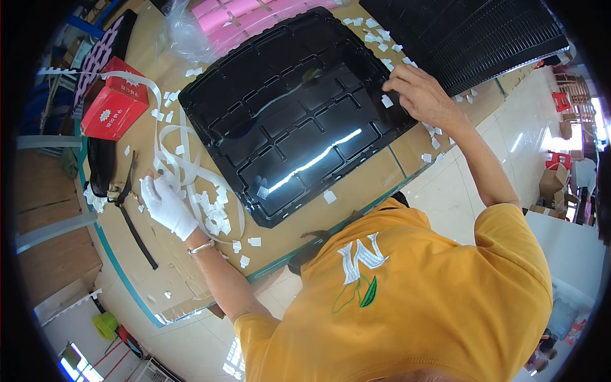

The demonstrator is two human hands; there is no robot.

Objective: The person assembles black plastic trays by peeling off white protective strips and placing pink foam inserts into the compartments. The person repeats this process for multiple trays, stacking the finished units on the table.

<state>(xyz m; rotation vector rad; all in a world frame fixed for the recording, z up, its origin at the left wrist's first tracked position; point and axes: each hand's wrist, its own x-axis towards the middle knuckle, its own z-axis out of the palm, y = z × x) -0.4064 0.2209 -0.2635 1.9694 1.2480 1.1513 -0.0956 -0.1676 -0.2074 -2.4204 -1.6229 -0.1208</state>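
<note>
A shallow black plastic tray (305, 121) with moulded ribs lies before me on the cardboard-covered table. My right hand (420, 92) is at its right rim, fingers bent and drawn together; what they pinch, if anything, is hidden. Just below those fingertips, a small white piece (387, 101) shows against the black plastic. To the left of the tray, my left hand (167, 205) wears a white glove with bare fingertips. Its fingers close on a long white strip (188, 167), which lies in loose loops between hand and tray. Many small white pieces (215, 213) are heaped beside the glove.
A red box (116, 102) stands at the far left, near a black strap (137, 232). Pink sheets (235, 22) and clear plastic film (188, 32) lie behind the tray. Ribbed black panels (464, 41) occupy the far right. More white scraps (382, 38) are scattered about the tray.
</note>
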